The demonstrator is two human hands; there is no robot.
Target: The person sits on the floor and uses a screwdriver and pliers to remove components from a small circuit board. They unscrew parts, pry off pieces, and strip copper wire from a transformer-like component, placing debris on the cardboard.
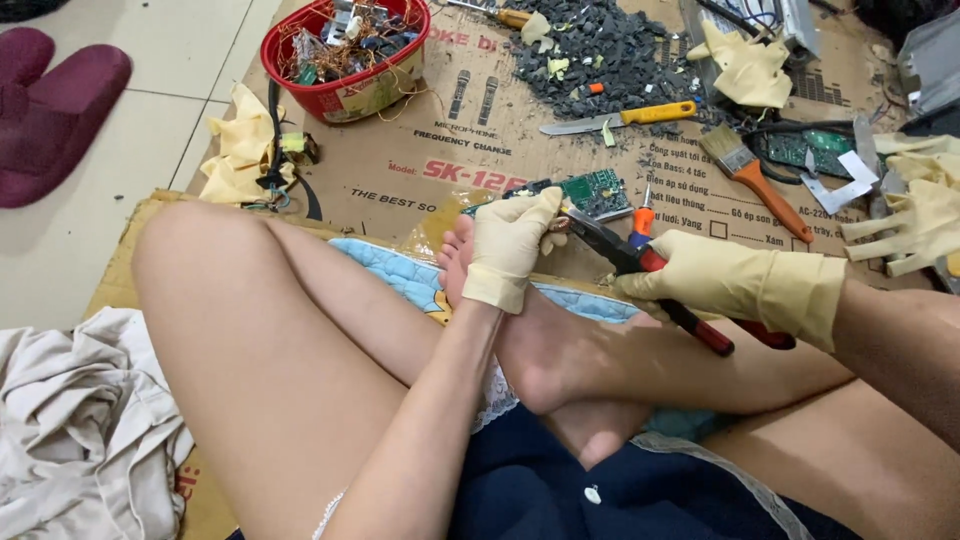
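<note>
Leftmost, a pair of dark red slippers [55, 100] sits on the tiled floor, and a red plastic basket [345, 85] of tangled copper wire and small parts stands on the flattened brown cardboard box [420, 170], whose face carries red and black print and little microphone pictures; beside it lies a crumpled yellow glove [238, 150]; toward the middle, the left hand [510, 245], gloved, has its fingers closed on the edge of a small green circuit board [590, 192], held just above the cardboard near the person's foot; the right hand [735, 280], also gloved, grips the red-handled pliers [650, 275], whose tip meets the board; judging by this, a part is being pulled off the board, which calls for a firm squeeze and steady hold; further right lie a yellow-handled knife [620, 118], a paintbrush [755, 175] and a heap of dark chips [600, 50].
</note>
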